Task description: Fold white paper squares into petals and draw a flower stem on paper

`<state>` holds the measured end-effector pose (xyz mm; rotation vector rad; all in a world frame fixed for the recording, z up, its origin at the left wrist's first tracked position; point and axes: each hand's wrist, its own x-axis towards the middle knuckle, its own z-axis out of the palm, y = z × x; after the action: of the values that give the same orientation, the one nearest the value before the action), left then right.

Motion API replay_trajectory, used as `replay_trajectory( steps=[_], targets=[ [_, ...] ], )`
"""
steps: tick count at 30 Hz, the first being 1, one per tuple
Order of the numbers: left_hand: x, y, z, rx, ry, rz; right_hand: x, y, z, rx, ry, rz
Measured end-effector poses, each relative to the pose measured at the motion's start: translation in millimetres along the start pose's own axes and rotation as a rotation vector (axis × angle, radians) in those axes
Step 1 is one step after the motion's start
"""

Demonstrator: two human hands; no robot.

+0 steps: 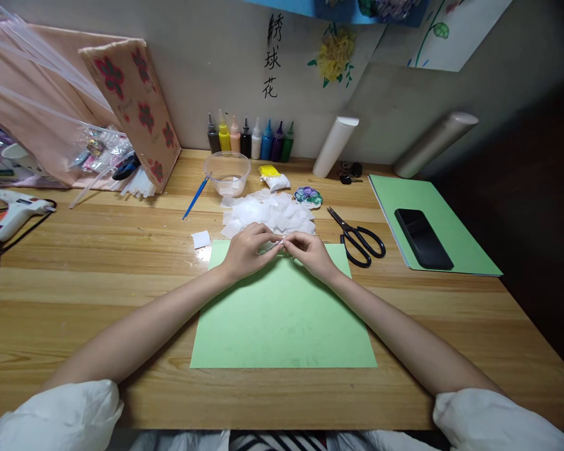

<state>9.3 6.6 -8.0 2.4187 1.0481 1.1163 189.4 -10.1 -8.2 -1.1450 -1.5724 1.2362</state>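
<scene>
Over the far edge of a green paper sheet (286, 313), my left hand (251, 252) and my right hand (309, 250) meet at their fingertips. Both pinch a small white piece of paper (281, 242), mostly hidden by the fingers. Just beyond them spreads a heap of thin white paper pieces (272, 213). A purple and green flower-like piece (309, 197) lies at the heap's right end. Black-handled scissors (357, 238) rest to the right of my right hand, blades pointing away. A small white square (201, 239) lies left of the green sheet.
Behind the heap stand a clear bowl (227, 172), a blue brush (195, 198), a yellow-and-white packet (273, 178) and several paint bottles (249, 139). A glue gun (14, 213) lies far left. On the right, a black phone (423, 238) rests on green sheets (470, 254). White and grey rolls lean against the wall.
</scene>
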Motion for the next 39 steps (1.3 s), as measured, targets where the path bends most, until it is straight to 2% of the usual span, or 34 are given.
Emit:
replay_trajectory(
  steps=[11, 16, 21, 24, 30, 34, 36, 39],
  targets=[
    [-0.2, 1.2, -0.5, 0.014, -0.016, -0.032, -0.4, 0.8, -0.3, -0.013, -0.001, -0.014],
    [1.8, 2.2, -2.7, 0.01, -0.011, -0.162, 0.2, -0.3, 0.1, -0.028, 0.016, -0.016],
    [3.5, -2.9, -2.5, -0.086, 0.078, -0.443, 0.7, 1.0, -1.9, -0.092, 0.168, 0.024],
    [4.0, -6.4, -1.8, -0.15, 0.123, -0.526, 0.9, 3.1, -3.1, -0.139, 0.24, 0.036],
    [3.8, -8.8, -1.7, -0.165, 0.198, -0.571, 1.5, 6.4, -3.7, -0.236, 0.336, 0.031],
    [3.6, -7.3, -2.4, -0.128, 0.194, -0.494, -1.3, 1.4, -4.5, -0.289, 0.477, -0.125],
    [2.9, -4.9, -2.8, -0.071, 0.195, -0.417, -4.1, -2.2, -3.8, -0.336, 0.393, -0.218],
    [1.1, 0.0, -2.9, 0.038, 0.169, -0.25, -7.8, -5.6, -0.7, -0.377, 0.067, -0.295]
  ],
)
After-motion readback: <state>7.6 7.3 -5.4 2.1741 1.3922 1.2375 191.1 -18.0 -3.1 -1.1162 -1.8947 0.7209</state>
